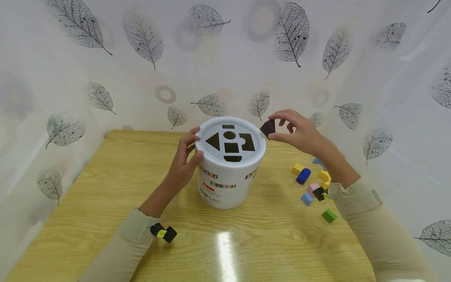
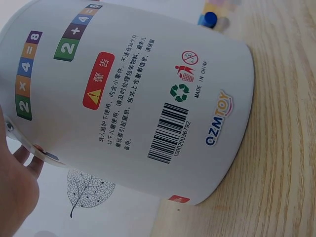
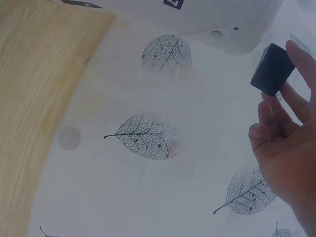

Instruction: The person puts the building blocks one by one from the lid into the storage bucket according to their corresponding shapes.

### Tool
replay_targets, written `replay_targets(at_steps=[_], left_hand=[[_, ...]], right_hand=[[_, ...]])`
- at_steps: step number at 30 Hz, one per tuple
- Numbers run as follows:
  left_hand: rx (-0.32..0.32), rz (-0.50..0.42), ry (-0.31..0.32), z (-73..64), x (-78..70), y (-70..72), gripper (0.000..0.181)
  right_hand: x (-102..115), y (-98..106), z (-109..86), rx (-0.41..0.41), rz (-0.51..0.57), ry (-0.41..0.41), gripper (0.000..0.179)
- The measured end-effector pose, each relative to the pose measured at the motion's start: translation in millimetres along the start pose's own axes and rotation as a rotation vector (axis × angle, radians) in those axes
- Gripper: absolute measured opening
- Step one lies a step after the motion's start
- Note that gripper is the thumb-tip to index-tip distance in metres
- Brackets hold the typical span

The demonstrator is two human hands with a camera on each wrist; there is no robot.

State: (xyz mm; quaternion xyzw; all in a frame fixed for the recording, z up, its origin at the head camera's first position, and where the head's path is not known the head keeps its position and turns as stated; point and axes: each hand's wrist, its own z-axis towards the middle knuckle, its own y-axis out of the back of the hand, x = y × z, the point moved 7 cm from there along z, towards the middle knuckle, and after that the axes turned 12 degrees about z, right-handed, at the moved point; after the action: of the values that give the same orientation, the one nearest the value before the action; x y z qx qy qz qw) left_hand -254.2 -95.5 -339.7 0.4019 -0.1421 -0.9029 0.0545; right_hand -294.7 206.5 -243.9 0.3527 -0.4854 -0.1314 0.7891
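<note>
A white shape-sorter bucket (image 1: 225,184) stands upright on the table, its pale lid (image 1: 209,154) cut with a triangle, a circle, a square and other holes. My left hand (image 1: 183,158) holds the bucket's upper left side, thumb and fingertips at the lid's rim. In the left wrist view part of that hand (image 2: 17,187) shows beside the bucket's printed wall (image 2: 148,98) and handle. My right hand (image 1: 296,131) pinches a black block (image 1: 269,128) between thumb and fingers, just right of the lid's rim. The right wrist view shows the block's (image 3: 272,69) flat rectangular face.
Several coloured blocks lie on the table (image 1: 267,235) right of the bucket, among them a blue cylinder (image 1: 303,176), a yellow block (image 1: 297,169) and a green block (image 1: 329,215). Part of this group is hidden by the right forearm. A leaf-print curtain (image 1: 225,70) hangs behind the table.
</note>
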Motion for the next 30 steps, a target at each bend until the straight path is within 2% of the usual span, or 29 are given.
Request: replay_targets(at_steps=[7, 17, 24, 30], left_hand=[[0.006, 0.000, -0.004, 0.7, -0.3, -1.6, 0.069], [0.005, -0.002, -0.001, 0.6, -1.2, -0.2, 0.066], [0.004, -0.003, -0.002, 1.0, -2.0, 0.6, 0.067], [0.008, -0.002, -0.002, 1.0, -1.0, -0.5, 0.065]], right_hand=[[23.1, -18.3, 11.4, 0.041, 0.069, 0.069, 0.050], [47.5, -54.1, 32.8, 0.164, 0.090, 0.140, 0.050], [64.2, -80.0, 47.2, 0.246, 0.043, 0.149, 0.054], [67.4, -94.8, 57.0, 0.282, 0.026, 0.101, 0.055]])
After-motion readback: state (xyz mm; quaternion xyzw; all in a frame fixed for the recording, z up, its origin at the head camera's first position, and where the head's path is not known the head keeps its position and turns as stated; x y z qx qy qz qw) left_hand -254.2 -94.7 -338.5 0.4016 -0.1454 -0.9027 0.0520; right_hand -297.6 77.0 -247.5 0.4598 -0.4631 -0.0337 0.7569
